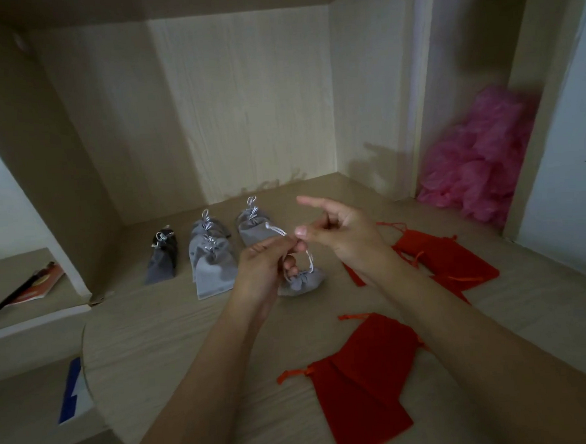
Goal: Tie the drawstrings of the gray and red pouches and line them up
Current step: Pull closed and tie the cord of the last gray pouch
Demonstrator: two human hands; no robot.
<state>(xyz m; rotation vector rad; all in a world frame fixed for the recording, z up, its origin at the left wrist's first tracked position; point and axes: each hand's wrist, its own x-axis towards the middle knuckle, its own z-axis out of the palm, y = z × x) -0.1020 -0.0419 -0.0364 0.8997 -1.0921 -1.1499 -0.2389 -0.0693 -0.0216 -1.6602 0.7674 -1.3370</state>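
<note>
While left hand (262,268) pinches drawstring (277,231), right hand (345,237) points.

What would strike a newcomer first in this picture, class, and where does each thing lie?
Both hands meet mid-frame, the left hand and right hand pinching the silver drawstring of a gray pouch. Flat red pouches lie near and right, tied gray pouches sit in a row at left, and a pink plastic heap fills the far right nook.
</note>
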